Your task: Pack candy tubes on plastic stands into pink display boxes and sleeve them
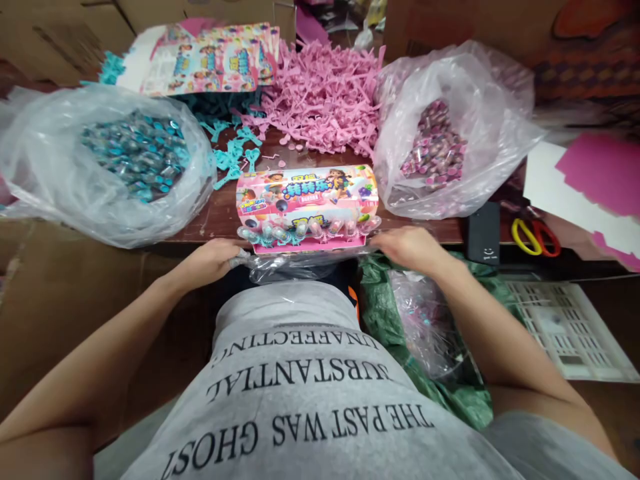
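A printed pink display box (307, 193) lies at the table's front edge, with a row of small blue and pink toys (310, 230) along its near side. Clear plastic film (295, 265) stretches below the box, between both hands. My left hand (216, 260) is closed on the film's left end. Around the right end, my right hand (407, 248) is closed too, its fingertips pinched by the box's right corner. Whether the film wraps the whole box I cannot tell.
Bags of blue-capped pieces (137, 153) and pink-capped pieces (435, 147) flank the box. Behind it are pink plastic parts (330, 93), blue parts (233, 157) and stacked printed cards (210, 60). Scissors (535, 238) and a black phone-like object (483, 233) lie right; a green sack (380, 300) is below.
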Demonstrator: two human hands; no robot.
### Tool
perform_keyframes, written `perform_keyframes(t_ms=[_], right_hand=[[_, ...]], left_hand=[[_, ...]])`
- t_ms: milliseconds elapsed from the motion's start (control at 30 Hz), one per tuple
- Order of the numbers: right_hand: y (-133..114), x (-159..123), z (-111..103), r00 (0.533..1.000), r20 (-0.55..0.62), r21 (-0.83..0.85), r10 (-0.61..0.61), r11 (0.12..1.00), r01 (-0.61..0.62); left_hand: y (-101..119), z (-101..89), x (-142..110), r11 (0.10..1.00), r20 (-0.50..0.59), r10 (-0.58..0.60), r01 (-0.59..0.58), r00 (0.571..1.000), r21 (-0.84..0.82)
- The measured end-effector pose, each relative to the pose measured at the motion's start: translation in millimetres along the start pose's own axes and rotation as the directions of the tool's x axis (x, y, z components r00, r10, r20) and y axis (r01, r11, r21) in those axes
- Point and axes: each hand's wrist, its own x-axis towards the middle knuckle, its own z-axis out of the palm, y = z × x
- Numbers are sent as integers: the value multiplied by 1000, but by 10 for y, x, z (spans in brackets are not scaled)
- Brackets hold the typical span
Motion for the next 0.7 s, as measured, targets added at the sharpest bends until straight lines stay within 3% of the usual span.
perform_keyframes(t_ms=[67,133,233,300,433,567,633,700], right_hand=[[170,-23,-111,998,-66,99,18,995,-11],[300,-25,-247,994,-103,334,35,943,1],[338,18,-427,991,-121,706,65,707,40],[287,83,-474,984,-146,827,100,558,66],[205,311,-361,948,-254,913,193,370,169],[223,570,-174,899,-327,938,293,212,273],[230,634,-109,895,-293,956,336,122,267],[219,632,-42,904,-233,972,359,69,223]], left_hand=[[16,-119,-47,996,-76,-54,48,996,-73],[61,-211,-80,976,-168,-134,100,977,-194],[139,-241,-70,868,-246,-261,115,933,-483],[165,-180,-11,747,-247,-351,111,903,-656],[139,9,238,554,-298,-471,15,830,-833],[112,69,526,395,-338,-514,-133,788,-909],[95,45,592,336,-342,-520,-180,783,-924],[66,20,577,327,-319,-489,-168,812,-930]])
